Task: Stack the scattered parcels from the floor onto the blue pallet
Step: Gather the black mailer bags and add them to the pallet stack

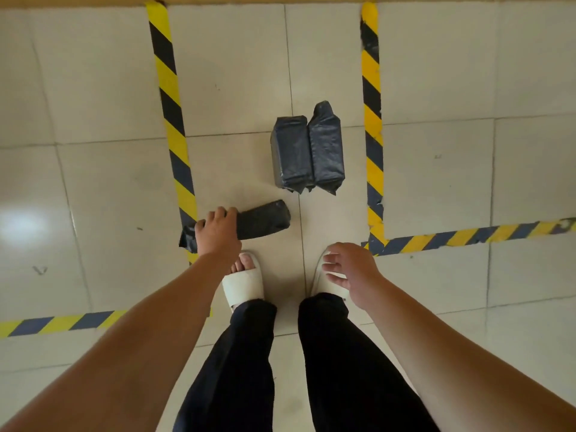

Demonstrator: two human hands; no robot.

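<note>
A black plastic-wrapped parcel [261,220] lies on the tiled floor just ahead of my left foot. My left hand [216,232] is closed over its left part, fingers wrapped across the top. Two more black parcels [308,149] lie side by side farther ahead, touching each other. My right hand [350,271] hovers over my right foot with its fingers apart and holds nothing. The blue pallet is not in view.
Yellow-and-black hazard tape marks a lane: one strip at the left [170,98], one at the right [372,120], with cross strips low left [62,322] and right [467,236]. My feet in white slippers [243,288] stand on pale tiles.
</note>
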